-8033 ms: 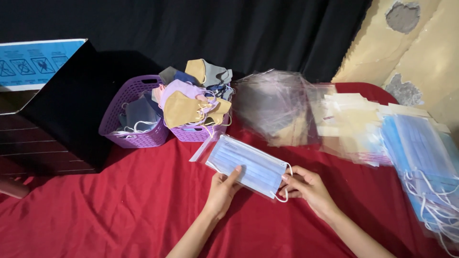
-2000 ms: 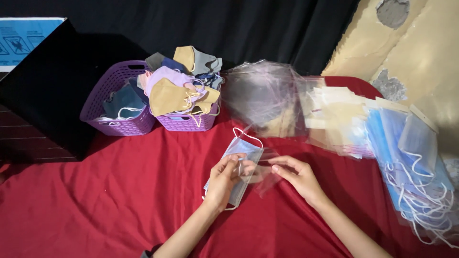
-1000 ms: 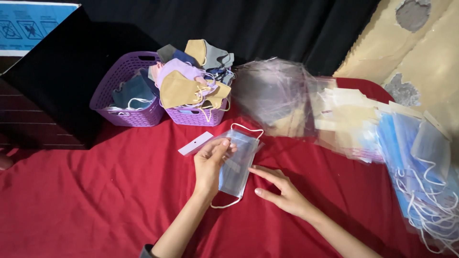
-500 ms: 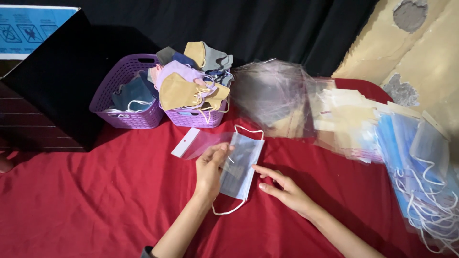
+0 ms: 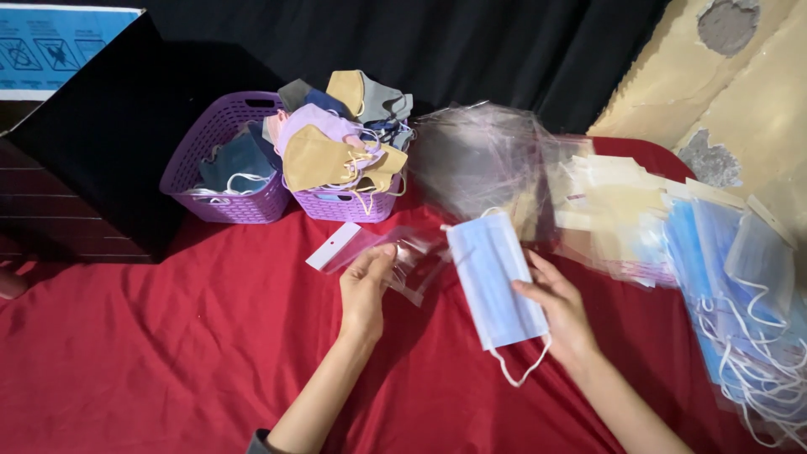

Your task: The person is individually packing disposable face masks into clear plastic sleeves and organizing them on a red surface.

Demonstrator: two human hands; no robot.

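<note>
A red cloth (image 5: pixel 168 336) is covering the whole worktop, and everything is lying on it. Along the right edge a big heap of blue masks (image 5: pixel 740 286) with white loops is spreading out, next to a fanned stack of clear sleeves (image 5: pixel 605 210). At the back two purple baskets (image 5: pixel 220 168) are standing side by side, the right one piled high with cloth masks (image 5: pixel 336 143) in tan, lilac and grey.

Near the middle, the right hand (image 5: pixel 559 315) is holding a blue pleated mask (image 5: pixel 498 282) just above the cloth, its fingers closed on the mask's right edge with the thumb on top, one ear loop dangling below. The mask looks very light and limp; it will probably flop and fold, so gripping a long edge or a corner seems safest, while pulling on the thin loops could stretch them. The left hand (image 5: pixel 366 286) is pinching a clear plastic bag (image 5: pixel 395 252) with a white header strip, fingers curled shut on its lower edge. The bag looks slick, flimsy and crinkly, likely to slide between fingertips, so its open mouth or the stiffer header is the better hold.

Half a second ago the left hand was holding the mask together with the bag; now the mask has passed to the right hand and the two things are apart.
</note>
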